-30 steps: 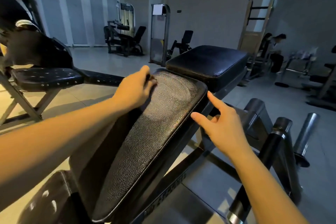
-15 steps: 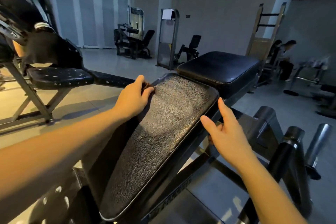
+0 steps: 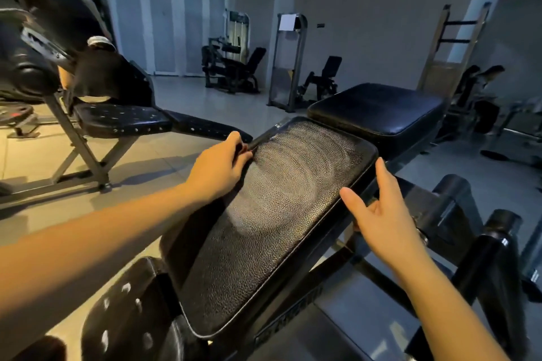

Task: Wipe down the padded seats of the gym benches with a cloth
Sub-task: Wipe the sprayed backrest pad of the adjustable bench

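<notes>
Padded seat (image 3: 287, 214) of the bench lies in the middle of the frame. It is black and grained, and it slopes from the lower left up toward the centre. Pale circular smears cover its upper half.

The left hand (image 3: 218, 173) rests on the upper left edge of this seat with its fingers curled. Something dark shows between them, but I cannot tell if it is a cloth or the rim of the seat.

The right hand (image 3: 384, 220) is at the right edge of the seat. It is released, with thumb and forefinger stretched out, and it grasps nothing.

A flat black pad (image 3: 375, 108) sits just beyond the top of the seat. Another bench (image 3: 123, 121) stands at the left, and weight machines (image 3: 231, 70) stand by the far wall.
</notes>
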